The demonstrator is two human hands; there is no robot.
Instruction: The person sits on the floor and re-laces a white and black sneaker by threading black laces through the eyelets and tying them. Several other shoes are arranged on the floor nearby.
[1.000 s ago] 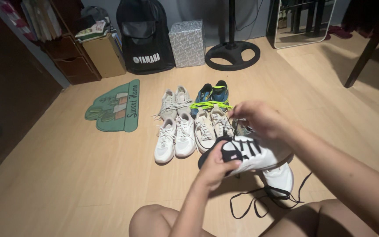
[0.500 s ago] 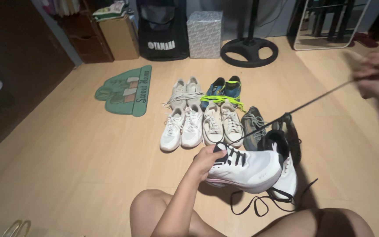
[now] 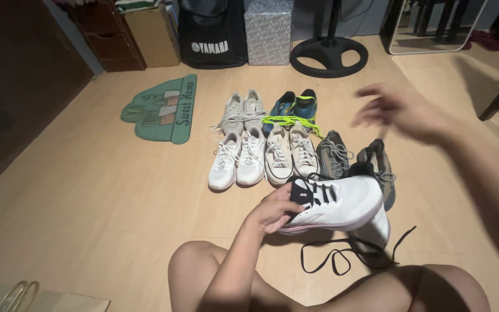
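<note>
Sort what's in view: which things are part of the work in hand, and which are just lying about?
In hand:
- white sneaker, gripped by the left hand
- right hand, raised and blurred
- loose black lace
- matching white shoe beneath

Lying about:
- rows of sneakers
- green doormat
- fan base
- black bag
- mirror

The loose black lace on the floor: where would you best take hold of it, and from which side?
Judging by its pose, pinch the loose black lace at its free end, coming from above on the right. That end lies straight on bare floor, apart from the loops under the white shoe.
</note>
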